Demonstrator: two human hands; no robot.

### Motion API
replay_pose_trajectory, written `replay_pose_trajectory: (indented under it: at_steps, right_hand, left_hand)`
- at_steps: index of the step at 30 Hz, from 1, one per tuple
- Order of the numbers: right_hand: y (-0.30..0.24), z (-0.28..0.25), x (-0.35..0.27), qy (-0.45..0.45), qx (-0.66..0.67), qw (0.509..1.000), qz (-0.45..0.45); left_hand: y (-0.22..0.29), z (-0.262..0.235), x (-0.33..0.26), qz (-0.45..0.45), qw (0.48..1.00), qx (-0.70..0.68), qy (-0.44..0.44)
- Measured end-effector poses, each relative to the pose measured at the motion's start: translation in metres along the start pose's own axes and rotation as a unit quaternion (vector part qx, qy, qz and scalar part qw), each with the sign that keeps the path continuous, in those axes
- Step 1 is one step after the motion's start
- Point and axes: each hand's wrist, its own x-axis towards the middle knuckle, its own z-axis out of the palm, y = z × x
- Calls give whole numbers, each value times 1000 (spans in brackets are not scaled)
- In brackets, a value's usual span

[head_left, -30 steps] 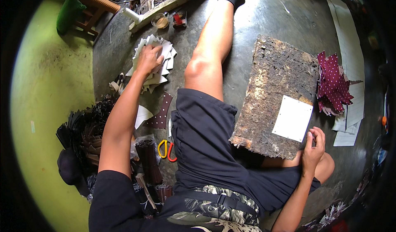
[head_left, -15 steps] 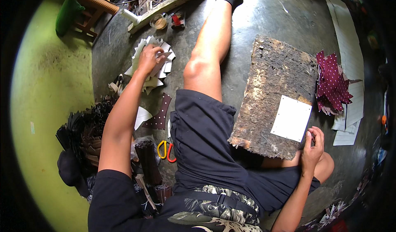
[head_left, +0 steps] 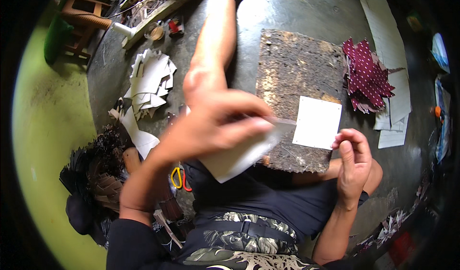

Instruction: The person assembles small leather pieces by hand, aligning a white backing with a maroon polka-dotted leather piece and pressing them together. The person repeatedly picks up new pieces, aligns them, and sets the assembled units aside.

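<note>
**Left hand lifting a white sheet away from the far pile**

A second ago the left hand was lying on the pile of white cut pieces [head_left: 149,82] at the far left of the floor. Now the left hand [head_left: 218,123] is hanging high in the middle of the view, well apart from that pile, and it is grasping a white sheet [head_left: 239,155] pinched between thumb and fingers. The sheet is hanging below and to the right of the grip, its lower corner pointing toward the person's lap, and its right edge is overlapping the near left corner of the worn cork board [head_left: 297,73].

The right hand [head_left: 353,162] is staying near the board's near right corner, as before, fingers curled; whether it is clasping anything cannot be told. Just left of it, a white square [head_left: 317,122] is lying flat on the board.

A heap of maroon dotted pieces [head_left: 366,76] is lying to the right of the board, and scissors with orange handles [head_left: 178,179] are resting on the floor near the left thigh.
</note>
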Motion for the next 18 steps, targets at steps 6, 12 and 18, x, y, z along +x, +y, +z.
replay_pose_trajectory:
  at_steps: [6, 12, 18]
  right_hand:
    - [-17, 11, 3, 19, 2, 992, 124]
    - [5, -2, 18, 27, -81, 993, 87]
    - [15, -18, 30, -13, 14, 992, 121]
  left_hand:
    - [4, 132, 61, 69, 994, 83, 2]
    - [-2, 164, 65, 132, 969, 185, 101]
    - [-5, 162, 70, 105, 971, 189, 104]
